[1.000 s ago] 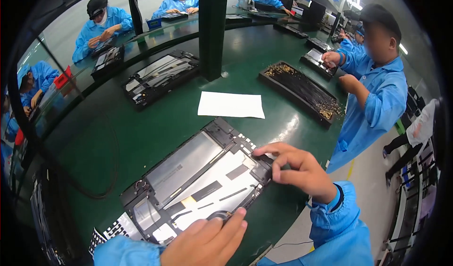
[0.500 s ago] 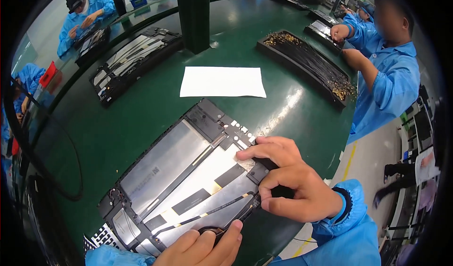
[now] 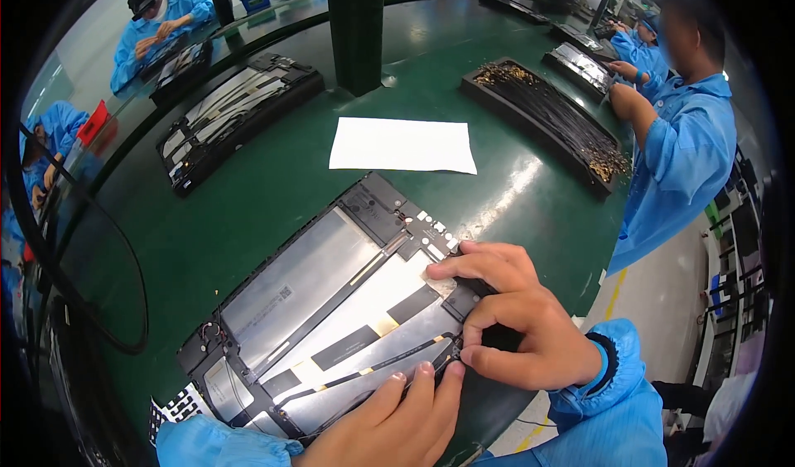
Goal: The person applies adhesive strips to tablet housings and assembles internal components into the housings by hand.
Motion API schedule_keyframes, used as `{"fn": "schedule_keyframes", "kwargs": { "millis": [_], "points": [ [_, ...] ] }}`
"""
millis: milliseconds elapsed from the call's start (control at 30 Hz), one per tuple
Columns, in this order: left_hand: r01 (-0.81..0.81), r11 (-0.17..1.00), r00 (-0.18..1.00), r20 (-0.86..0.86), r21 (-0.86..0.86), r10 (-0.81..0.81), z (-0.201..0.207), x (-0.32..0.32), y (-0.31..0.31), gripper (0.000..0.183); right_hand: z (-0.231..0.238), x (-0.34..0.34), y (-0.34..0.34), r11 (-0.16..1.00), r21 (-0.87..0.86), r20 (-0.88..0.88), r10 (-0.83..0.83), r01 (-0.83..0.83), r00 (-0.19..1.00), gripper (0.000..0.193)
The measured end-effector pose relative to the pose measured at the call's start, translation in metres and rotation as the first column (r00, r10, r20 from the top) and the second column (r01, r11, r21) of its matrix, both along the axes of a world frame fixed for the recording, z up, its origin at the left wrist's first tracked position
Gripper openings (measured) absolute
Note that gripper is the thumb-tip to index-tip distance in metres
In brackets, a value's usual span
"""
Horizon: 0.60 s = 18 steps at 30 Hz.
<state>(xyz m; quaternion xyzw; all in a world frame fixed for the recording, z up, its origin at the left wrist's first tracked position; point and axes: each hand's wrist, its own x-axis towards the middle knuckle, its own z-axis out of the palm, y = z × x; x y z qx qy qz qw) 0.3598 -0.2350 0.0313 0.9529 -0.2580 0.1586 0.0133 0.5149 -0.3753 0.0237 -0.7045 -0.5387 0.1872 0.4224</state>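
Observation:
An opened tablet-like device [image 3: 302,281] lies slanted on the bench, its silver battery panels, black modules and flat cables exposed. My right hand [image 3: 530,334] is at its right end. One fingertip rests on the silver part there, while thumb and forefinger pinch at the corner; what lies between them is hidden. A thin black cable [image 3: 364,372] with yellow bands runs toward that pinch. My left hand [image 3: 406,413] lies along the near edge, fingers stretched out and pressed on it, thumb out of sight. A black-and-white patterned piece [image 3: 184,405] shows by my left sleeve.
Beyond the device lies a white sheet [image 3: 403,145]. A black tray [image 3: 546,123] of thin dark strips with gold-coloured ends stands at the back right. Another opened device [image 3: 236,115] sits at the back left, near a dark green post [image 3: 356,32]. Co-workers in blue sit around the bench.
My left fingers have shifted right along the near edge and now lie flatter, closer to my right hand. The right hand keeps its pinch at the corner. The view has shifted slightly.

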Motion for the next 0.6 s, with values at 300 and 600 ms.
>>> {"fn": "schedule_keyframes", "kwargs": {
  "millis": [300, 600],
  "points": [
    [-0.072, 0.949, 0.995, -0.090, -0.307, 0.046, -0.003, 0.005, -0.006, 0.029, -0.011, 0.021, -0.014, 0.988, 0.153, -0.146, 0.031, -0.008, 0.989, 0.016],
    [-0.072, 0.952, 0.993, -0.115, -0.298, 0.039, 0.000, 0.011, -0.004, 0.028, -0.008, 0.023, -0.011, 0.993, 0.099, 0.038, 0.062, -0.065, 0.997, 0.014]
  ]
}}
